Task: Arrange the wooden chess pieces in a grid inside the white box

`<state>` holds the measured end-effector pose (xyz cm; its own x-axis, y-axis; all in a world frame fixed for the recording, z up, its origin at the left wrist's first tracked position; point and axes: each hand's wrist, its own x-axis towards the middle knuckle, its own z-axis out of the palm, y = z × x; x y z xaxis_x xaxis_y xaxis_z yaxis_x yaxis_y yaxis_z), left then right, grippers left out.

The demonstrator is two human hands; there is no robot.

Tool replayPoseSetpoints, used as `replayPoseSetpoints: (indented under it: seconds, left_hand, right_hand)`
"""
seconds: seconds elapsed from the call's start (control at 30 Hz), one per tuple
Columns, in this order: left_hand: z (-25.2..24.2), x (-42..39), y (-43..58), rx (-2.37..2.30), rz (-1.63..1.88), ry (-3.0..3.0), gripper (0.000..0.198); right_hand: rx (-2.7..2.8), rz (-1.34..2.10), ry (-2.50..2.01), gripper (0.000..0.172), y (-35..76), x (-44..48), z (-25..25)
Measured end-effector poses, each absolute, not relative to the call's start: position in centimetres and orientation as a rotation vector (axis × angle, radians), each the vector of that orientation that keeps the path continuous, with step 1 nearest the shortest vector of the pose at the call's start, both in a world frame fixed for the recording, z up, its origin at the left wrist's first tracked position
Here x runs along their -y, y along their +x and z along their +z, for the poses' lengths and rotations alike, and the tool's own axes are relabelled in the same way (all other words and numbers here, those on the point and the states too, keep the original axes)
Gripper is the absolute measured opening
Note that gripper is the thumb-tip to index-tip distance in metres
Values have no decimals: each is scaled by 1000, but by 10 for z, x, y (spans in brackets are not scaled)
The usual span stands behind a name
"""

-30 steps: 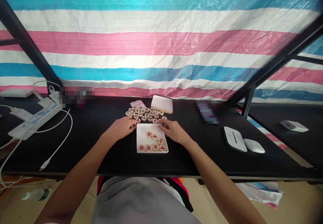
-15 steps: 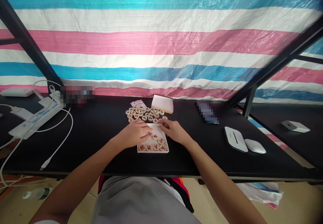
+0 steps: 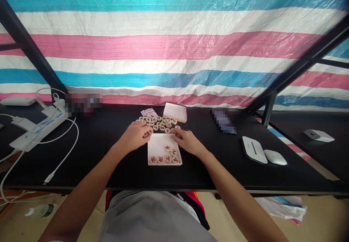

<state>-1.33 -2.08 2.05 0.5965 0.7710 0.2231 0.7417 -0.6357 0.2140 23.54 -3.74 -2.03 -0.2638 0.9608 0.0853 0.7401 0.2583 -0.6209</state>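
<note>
while the open white box (image 3: 158, 143) sits in front of the person, six round pieces (image 3: 168, 159) lie face up inside it, four in a row along its near wall and two above them towards the right. beyond the box is the lid (image 3: 175, 111), white inside with a brownish edge, and between the two is a crowded heap (image 3: 161, 123) of more round pieces. the left hand (image 3: 135, 136) is at the box's far left corner, fingers curled down around a red-marked piece (image 3: 147, 134); i cannot tell whether it is pinched or only covered. the right hand (image 3: 188, 142) is at the far right corner, fingers bent over the wall; whether they grip it i cannot tell.

the pieces in the box carry red chinese characters, one seemingly 相; the heap mixes dark and red ones. a pink-and-white packet (image 3: 149, 112) is past the heap from the box.

all this stands on a black worktop (image 3: 152, 178). far left of the box is a white power strip (image 3: 40, 129) with cables, far right a white mouse (image 3: 275, 157); behind hangs a striped sheet (image 3: 163, 47) in blue, white and pink.
</note>
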Motion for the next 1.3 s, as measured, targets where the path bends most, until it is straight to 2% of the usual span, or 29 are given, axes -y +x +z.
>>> replayPoseSetpoints:
  seconds: [0.13, 0.3, 0.7, 0.77, 0.87, 1.0, 1.3]
  left_hand:
    - [32, 8, -40, -1682, 212, 2569, 15]
    - [27, 1, -52, -1738, -24, 2375, 14]
    - [22, 6, -42, -1754, 38, 2535, 23]
    - [23, 12, -34, -1654, 199, 2645, 24]
    - [21, 24, -14, -1182, 420, 2771, 24]
    - [7, 38, 11, -703, 404, 2814, 26]
    - [-8, 36, 21, -635, 324, 2828, 21]
  right_hand:
    - [2089, 649, -1542, 25, 236, 37, -20]
    - [2092, 659, -1535, 24, 236, 38, -20]
    - [2092, 648, -1531, 25, 236, 37, -20]
    - [2087, 654, -1524, 25, 235, 38, -19]
    - [2082, 675, -1498, 27, 235, 39, -18]
    - [2084, 697, -1454, 28, 234, 39, -20]
    - [2080, 686, -1453, 27, 233, 40, -20]
